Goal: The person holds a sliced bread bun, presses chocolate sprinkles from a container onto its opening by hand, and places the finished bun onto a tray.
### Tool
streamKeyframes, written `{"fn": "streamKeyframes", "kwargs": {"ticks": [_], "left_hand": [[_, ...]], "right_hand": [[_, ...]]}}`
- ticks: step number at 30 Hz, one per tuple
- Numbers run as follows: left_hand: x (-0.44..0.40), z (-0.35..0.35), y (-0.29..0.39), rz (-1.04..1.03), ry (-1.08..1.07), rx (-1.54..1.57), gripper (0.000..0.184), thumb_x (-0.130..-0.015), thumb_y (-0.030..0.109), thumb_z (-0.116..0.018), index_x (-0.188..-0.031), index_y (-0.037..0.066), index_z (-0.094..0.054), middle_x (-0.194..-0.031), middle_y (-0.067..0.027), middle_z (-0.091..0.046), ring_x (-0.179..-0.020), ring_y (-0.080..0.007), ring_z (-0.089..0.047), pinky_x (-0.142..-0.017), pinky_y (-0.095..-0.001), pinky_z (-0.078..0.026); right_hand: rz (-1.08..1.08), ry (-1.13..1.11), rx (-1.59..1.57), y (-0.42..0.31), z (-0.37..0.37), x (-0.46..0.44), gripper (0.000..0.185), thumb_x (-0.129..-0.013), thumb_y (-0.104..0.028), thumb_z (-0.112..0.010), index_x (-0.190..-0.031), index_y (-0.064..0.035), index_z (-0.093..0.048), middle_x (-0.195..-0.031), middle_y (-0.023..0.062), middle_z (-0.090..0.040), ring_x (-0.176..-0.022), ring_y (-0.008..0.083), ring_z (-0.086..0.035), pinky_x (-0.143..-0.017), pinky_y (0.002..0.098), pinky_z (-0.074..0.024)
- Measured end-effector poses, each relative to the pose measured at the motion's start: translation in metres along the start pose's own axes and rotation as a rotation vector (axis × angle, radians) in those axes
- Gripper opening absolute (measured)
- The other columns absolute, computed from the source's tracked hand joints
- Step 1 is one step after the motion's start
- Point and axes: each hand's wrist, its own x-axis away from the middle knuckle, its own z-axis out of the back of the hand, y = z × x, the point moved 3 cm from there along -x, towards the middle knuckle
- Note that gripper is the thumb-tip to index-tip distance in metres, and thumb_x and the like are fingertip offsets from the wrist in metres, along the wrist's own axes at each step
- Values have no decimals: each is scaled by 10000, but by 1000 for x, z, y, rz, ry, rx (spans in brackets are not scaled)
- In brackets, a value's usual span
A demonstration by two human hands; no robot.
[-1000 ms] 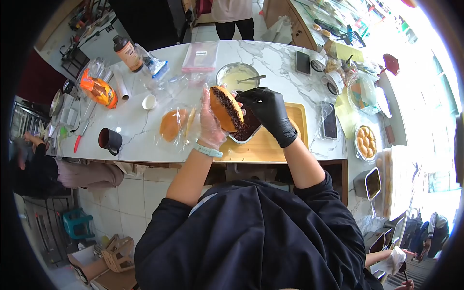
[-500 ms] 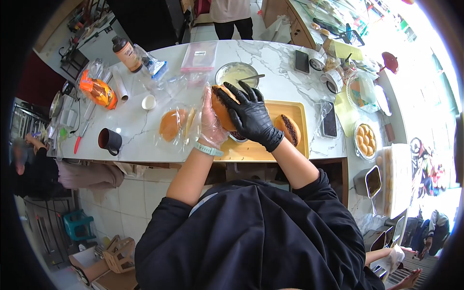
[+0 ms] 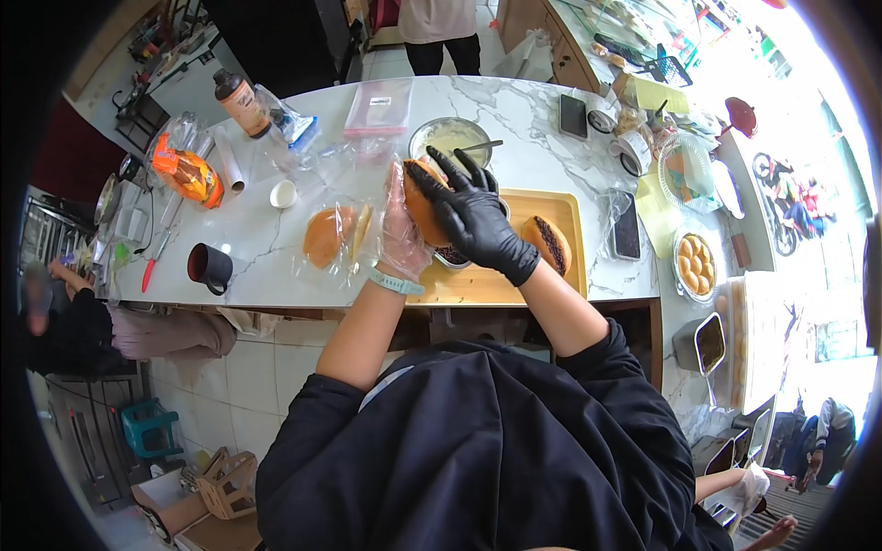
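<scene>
Split bun (image 3: 424, 219) is held up just shy of twelve o'clock from a worker in black (image 3: 478, 441), as seen from where I stand. Beneath spreads a marble-patterned bench (image 3: 533, 147); with the bun as the dial's centre, a yellow-toned tray (image 3: 501, 293) reaches from three o'clock round to six. A metal bowl (image 3: 452, 120) of pale mixture sits at one; a pan (image 3: 457, 268), partly hidden, shows at five. The right hand (image 3: 478, 220), black-gloved, lies against the bun, fingers extended and spread, clenching nothing. At nine, the left hand (image 3: 402, 230), in clear plastic, cups and grasps it. A second bun (image 3: 547, 246) lies on the tray between three and four. Dark sprinkles (image 3: 450, 256) show in the pan. Good handling, I would judge, means a steady left cradle, light, even right-hand pressure that spares soft bread, and the filled side kept above the pan.
</scene>
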Motion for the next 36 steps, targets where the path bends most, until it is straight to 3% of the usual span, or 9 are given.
{"fn": "streamKeyframes", "kwargs": {"ticks": [3, 17, 20, 22, 25, 28, 29, 32, 36], "left_hand": [[2, -3, 1, 2, -16, 27, 456, -963, 482, -400, -1181, 108, -544, -1087, -100, -630, -999, -224, -626, -869, -372, -541], [-7, 6, -2, -36, -15, -65, 499, -959, 522, -364, -1205, 116, -520, -1167, -91, -586, -1094, -238, -572, -974, -410, -458], [-5, 8, 0, -34, 0, -134, 516, -946, 544, -377, -1200, 118, -524, -1148, -84, -595, -1083, -233, -578, -944, -410, -480], [-7, 15, 4, -18, -41, -103, 533, -935, 561, -388, -1202, 120, -521, -1117, -80, -608, -1052, -226, -596, -903, -403, -508], [-6, 15, 7, -5, 25, -32, 531, -918, 585, -408, -1157, 127, -532, -983, -93, -623, -889, -261, -638, -780, -444, -549], [-3, 9, 10, -3, 80, 29, 506, -917, 580, -417, -1126, 138, -544, -945, -106, -625, -855, -290, -644, -762, -469, -550], [-3, 8, 9, -13, 103, 32, 506, -917, 579, -422, -1126, 134, -544, -942, -108, -626, -859, -287, -644, -766, -462, -551], [-8, 13, 8, -23, 36, 45, 535, -927, 552, -417, -1162, 83, -522, -964, -127, -639, -881, -283, -645, -811, -440, -540], [-12, 14, 4, -15, 41, 54, 549, -930, 533, -426, -1172, 46, -505, -989, -157, -644, -900, -304, -642, -827, -435, -535]], "right_hand": [[-4, 39, -156, 7, 15, -3, 512, -872, -283, -423, -1377, -202, -444, -1444, 187, -336, -1301, 475, -263, -1069, 553, -152], [36, -16, 263, -1, 1, -7, 507, -878, -256, -390, -1381, -216, -437, -1482, 132, -298, -1327, 421, -257, -1091, 521, -125], [42, -59, -53, 14, 1, -11, 487, -894, -246, -385, -1369, -166, -461, -1459, 152, -335, -1329, 397, -277, -1107, 498, -126], [-34, 55, -276, 15, 16, -11, 431, -911, -251, -429, -1293, -84, -538, -1364, 198, -445, -1262, 377, -376, -1084, 456, -243], [-57, 72, -441, 25, 19, -6, 354, -883, -91, -510, -1226, -48, -583, -1168, 183, -545, -1082, 333, -502, -963, 378, -386], [-272, -40, -469, 21, 23, 3, 341, -879, -80, -513, -1208, -49, -598, -1114, 176, -557, -1030, 313, -515, -935, 363, -401], [-342, 10, -565, 22, 18, 6, 326, -842, -78, -561, -1160, -71, -632, -1056, 186, -575, -1023, 341, -512, -923, 413, -395], [-92, 118, -389, 25, 3, 12, 427, -832, -79, -534, -1258, -97, -565, -1137, 192, -543, -1068, 367, -477, -957, 434, -362], [-2, 73, -250, 16, -1, 15, 531, -850, -206, -475, -1375, -135, -437, -1308, 194, -443, -1179, 420, -378, -1018, 491, -271]]}}
